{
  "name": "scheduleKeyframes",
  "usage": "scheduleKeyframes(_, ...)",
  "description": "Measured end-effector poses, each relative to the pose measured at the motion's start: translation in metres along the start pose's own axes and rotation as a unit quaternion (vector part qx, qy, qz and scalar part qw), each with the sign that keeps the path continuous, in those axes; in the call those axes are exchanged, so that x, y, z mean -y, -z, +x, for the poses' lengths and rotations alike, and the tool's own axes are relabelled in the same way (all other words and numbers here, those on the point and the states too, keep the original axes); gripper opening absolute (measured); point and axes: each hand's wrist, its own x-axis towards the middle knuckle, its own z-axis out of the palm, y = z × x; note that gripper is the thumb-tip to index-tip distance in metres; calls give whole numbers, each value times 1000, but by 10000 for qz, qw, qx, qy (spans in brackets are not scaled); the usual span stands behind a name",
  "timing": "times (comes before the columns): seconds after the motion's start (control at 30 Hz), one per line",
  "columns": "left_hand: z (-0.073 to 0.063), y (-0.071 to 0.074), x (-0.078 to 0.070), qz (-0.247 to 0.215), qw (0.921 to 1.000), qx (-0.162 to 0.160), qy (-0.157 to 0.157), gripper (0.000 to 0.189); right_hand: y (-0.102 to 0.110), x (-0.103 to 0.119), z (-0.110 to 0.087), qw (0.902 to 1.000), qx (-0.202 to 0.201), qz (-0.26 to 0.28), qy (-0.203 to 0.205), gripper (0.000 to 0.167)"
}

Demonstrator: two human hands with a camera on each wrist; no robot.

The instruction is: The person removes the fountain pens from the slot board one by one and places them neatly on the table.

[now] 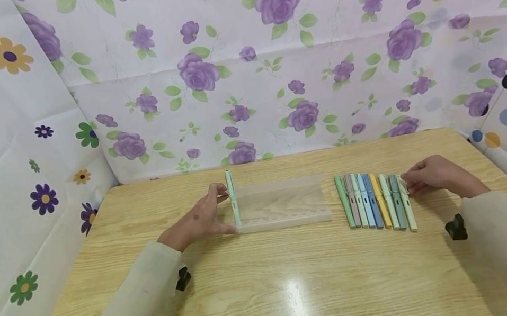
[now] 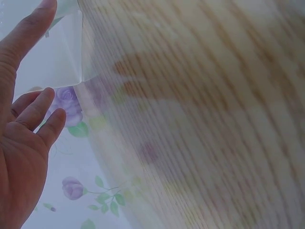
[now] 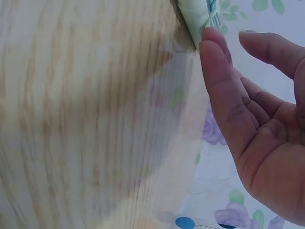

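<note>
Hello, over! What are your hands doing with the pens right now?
Left hand steadies the clear pen tray, one mint pen standing in it. Right hand touches the end pen in the row of pens. Nothing in the way.

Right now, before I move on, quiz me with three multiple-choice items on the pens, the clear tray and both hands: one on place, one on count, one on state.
1. Where does the row of pastel pens lie?
A. right of the translucent plastic tray
B. inside it
C. left of it

2. How many pens are in the tray?
A. none
B. one
C. four

3. What is the left hand doing?
A. lifted clear of the wooden table
B. gripping a yellow pen
C. resting against the tray's left end

Key: 1 A, the row lies beside the right hand; 2 B, only the mint green pen sits there; 3 C, its fingers touch that end.
</note>
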Motion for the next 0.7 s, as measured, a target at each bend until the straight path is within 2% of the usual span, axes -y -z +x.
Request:
scheduleKeyframes(0.23,-1,1,-1,88,9999,-52,-120,95,-4,-4,-1,9997,64,-246,-57,44)
scheduleKeyframes(0.43,0,1,-1,22,9999,-17,-107,96,-7,-6,3,9997,-60,-219,-105,36)
scheduleKeyframes(0.7,0,0,1,7,10000,13,-98,95,-10,-3,7,9994,-249,-174,-161,36)
